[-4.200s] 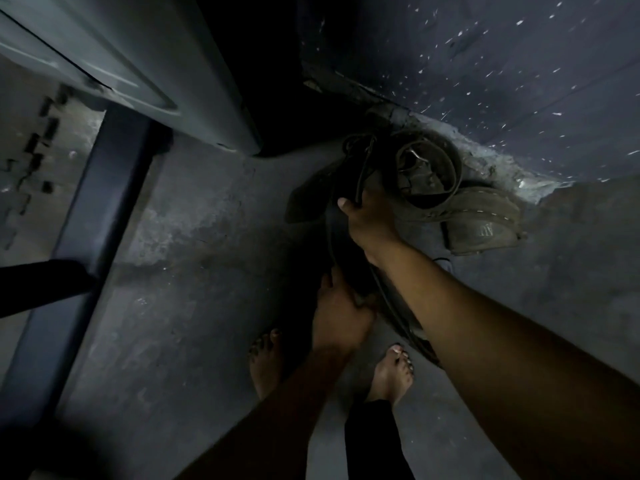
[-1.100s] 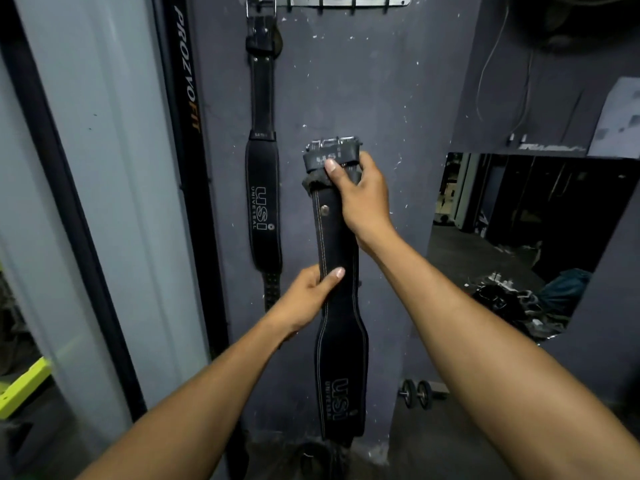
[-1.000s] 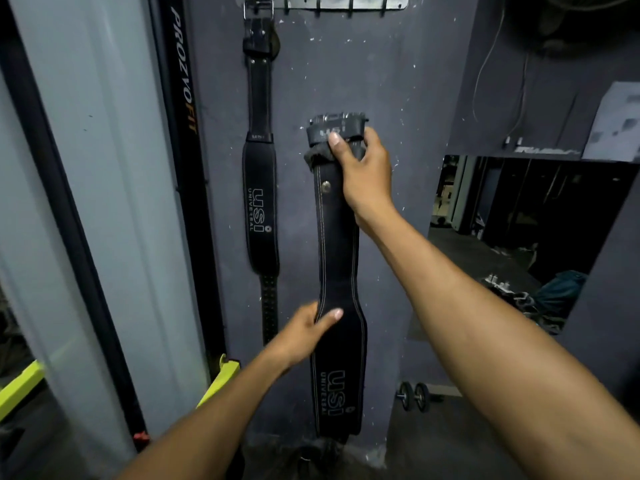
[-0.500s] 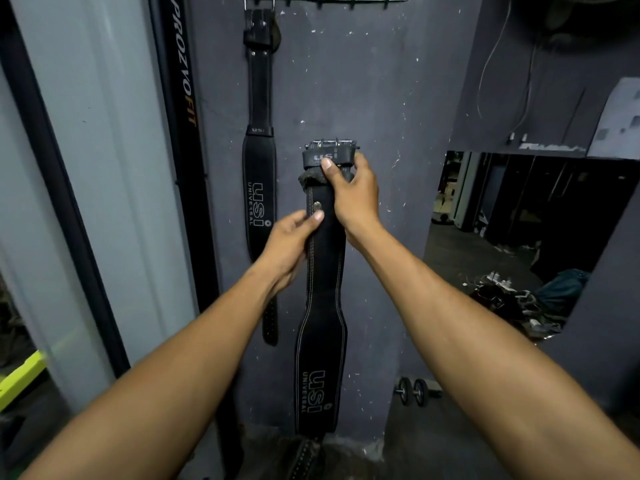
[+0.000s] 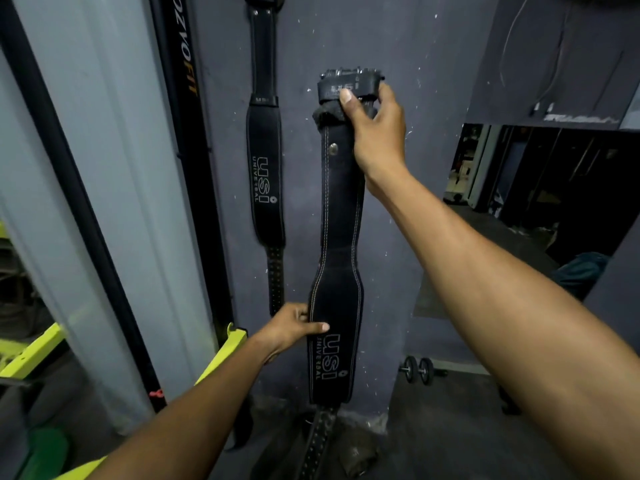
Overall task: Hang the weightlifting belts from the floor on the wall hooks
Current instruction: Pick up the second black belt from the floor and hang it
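Head view: our right hand grips the buckle end of the black belt, fingers curled round it, at 12 o'clock against the dark wall. Our left hand pinches the belt's left edge at 6 o'clock, thumb across the face. The belt hangs upright, its perforated tail reaching the floor. A second belt hangs on the wall just beside it at 11 o'clock, apart. Bare wall shows between the two belts. A small dumbbell lies at 4 o'clock.
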`<state>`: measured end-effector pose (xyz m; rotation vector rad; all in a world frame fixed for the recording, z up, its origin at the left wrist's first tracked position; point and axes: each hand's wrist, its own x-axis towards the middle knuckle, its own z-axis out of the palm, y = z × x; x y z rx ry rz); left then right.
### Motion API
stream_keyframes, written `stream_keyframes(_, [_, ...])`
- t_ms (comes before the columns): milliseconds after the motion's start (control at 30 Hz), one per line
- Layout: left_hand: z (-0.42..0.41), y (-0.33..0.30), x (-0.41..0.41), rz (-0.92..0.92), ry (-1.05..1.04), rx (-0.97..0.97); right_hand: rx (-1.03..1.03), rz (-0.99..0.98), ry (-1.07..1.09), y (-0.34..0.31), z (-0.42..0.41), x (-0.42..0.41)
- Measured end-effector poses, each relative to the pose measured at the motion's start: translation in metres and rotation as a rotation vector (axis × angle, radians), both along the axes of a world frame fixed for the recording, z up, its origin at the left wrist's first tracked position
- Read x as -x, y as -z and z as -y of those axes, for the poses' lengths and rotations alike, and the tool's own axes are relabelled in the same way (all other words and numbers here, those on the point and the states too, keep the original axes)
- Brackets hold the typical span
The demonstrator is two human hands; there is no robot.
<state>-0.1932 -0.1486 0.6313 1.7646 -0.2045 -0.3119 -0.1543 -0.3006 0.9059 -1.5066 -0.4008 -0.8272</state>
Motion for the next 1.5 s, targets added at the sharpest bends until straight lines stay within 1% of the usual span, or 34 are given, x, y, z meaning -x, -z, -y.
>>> stream_keyframes(100, [0.006, -0.047, -0.007, 0.081, -0.013, 0.177, 0.037, -0.020, -0.034, 0.011, 0.001, -0.002])
stream_keyframes(200, [0.016, -0.120, -0.018, 0.179, -0.054, 0.499, 0.028, -0.048, -0.040, 0.029, 0.001, -0.005])
stream_keyframes(233, [0.018, -0.145, -0.019, 0.220, -0.048, 0.576, 0.028, -0.060, -0.049, 0.035, 0.000, -0.005])
stream_keyframes(333, [0.027, -0.195, -0.021, 0.327, -0.085, 0.687, 0.024, -0.060, -0.081, 0.051, -0.001, -0.002])
stream_keyframes(467, [0.039, -0.209, -0.020, 0.338, -0.117, 0.816, 0.005, -0.028, -0.114, 0.062, 0.004, 0.001])
stream_keyframes(633, [0.050, -0.203, -0.018, 0.362, -0.106, 0.775, 0.028, -0.075, -0.109, 0.070, 0.014, -0.001])
stream_keyframes(767, [0.050, -0.200, -0.022, 0.412, -0.020, 0.720, 0.028, -0.116, -0.102, 0.074, 0.016, -0.002])
stream_keyframes(933, [0.048, -0.208, -0.033, 0.437, -0.089, 0.745, -0.051, -0.167, -0.178, 0.085, 0.016, 0.005])
stream_keyframes(1000, [0.043, -0.220, -0.038, 0.449, -0.083, 0.759, 0.031, -0.254, -0.209, 0.116, 0.011, 0.011])
stream_keyframes(1100, [0.031, -0.247, -0.046, 0.490, -0.084, 0.795, 0.209, -0.445, -0.270, 0.196, 0.009, 0.028])
stream_keyframes(1133, [0.026, -0.256, -0.048, 0.508, -0.078, 0.809, 0.233, -0.501, -0.296, 0.224, 0.010, 0.036])
stream_keyframes(1200, [0.015, -0.264, -0.052, 0.534, -0.065, 0.823, 0.217, -0.604, -0.341, 0.269, 0.013, 0.056])
stream_keyframes(1267, [0.007, -0.258, -0.055, 0.531, -0.071, 0.836, 0.219, -0.668, -0.372, 0.294, 0.016, 0.065])
stream_keyframes(1367, [-0.003, -0.235, -0.058, 0.488, -0.086, 0.847, 0.265, -0.654, -0.379, 0.282, 0.013, 0.059])
stream_keyframes(1433, [-0.005, -0.218, -0.058, 0.466, -0.088, 0.838, 0.222, -0.563, -0.358, 0.246, 0.005, 0.048])
stream_keyframes(1500, [-0.002, -0.203, -0.055, 0.449, -0.087, 0.837, 0.159, -0.460, -0.358, 0.193, -0.003, 0.037])
